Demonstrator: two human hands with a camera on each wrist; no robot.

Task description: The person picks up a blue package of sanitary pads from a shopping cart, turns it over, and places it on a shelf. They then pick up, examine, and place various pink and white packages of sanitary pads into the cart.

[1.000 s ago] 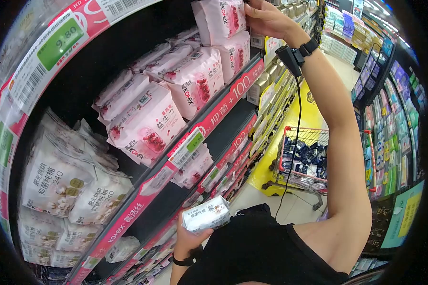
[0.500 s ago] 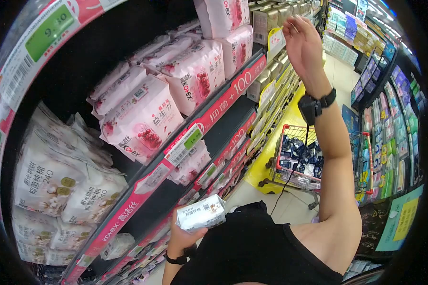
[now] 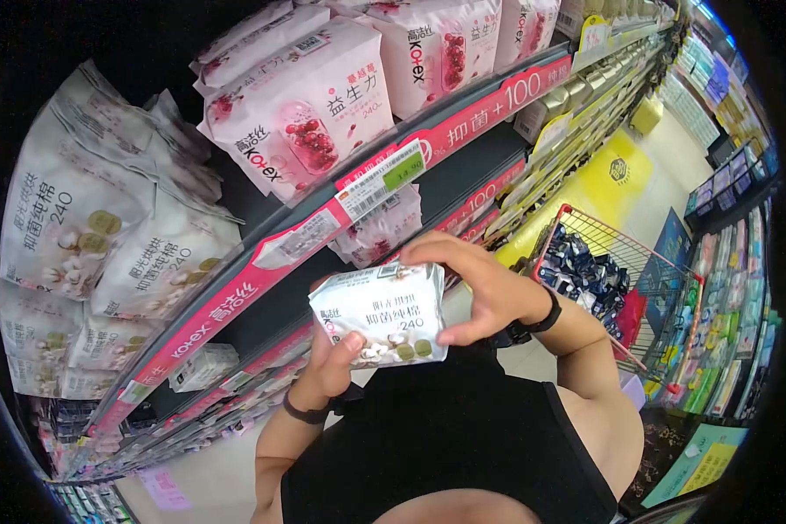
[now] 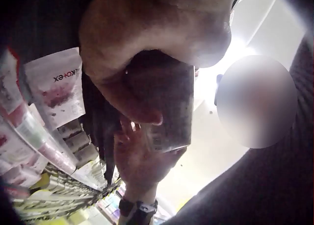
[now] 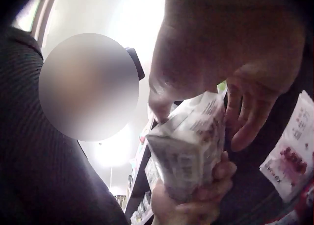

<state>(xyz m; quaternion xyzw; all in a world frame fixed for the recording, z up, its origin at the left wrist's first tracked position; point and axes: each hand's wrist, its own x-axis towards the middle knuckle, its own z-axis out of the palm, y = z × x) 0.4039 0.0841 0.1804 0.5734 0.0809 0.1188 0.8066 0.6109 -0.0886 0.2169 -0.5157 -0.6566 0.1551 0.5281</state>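
Observation:
A white pack of sanitary pads [image 3: 380, 314], printed with cotton flowers and "240", is held in front of the chest in the head view. My left hand [image 3: 330, 365] grips its left end, the thumb on the printed front and the fingers mostly hidden behind. At the other end, my right hand [image 3: 496, 293] has its thumb by the lower front corner and its fingers over the top edge. The right wrist view shows the pack [image 5: 189, 151] between right thumb and fingers, with the left fingers [image 5: 221, 178] curled round its lower part.
Pink packs [image 3: 301, 113] line the shelf ahead, above a red shelf edge [image 3: 480, 109] with price labels. White packs [image 3: 65, 218] are stacked at the left. A wire shopping cart [image 3: 655, 288] holding dark blue packets stands in the aisle at the right.
My right hand has come down from the pink packs on the shelf, passing empty through the air, to the white pack. The left hand has turned the pack so its printed front faces up.

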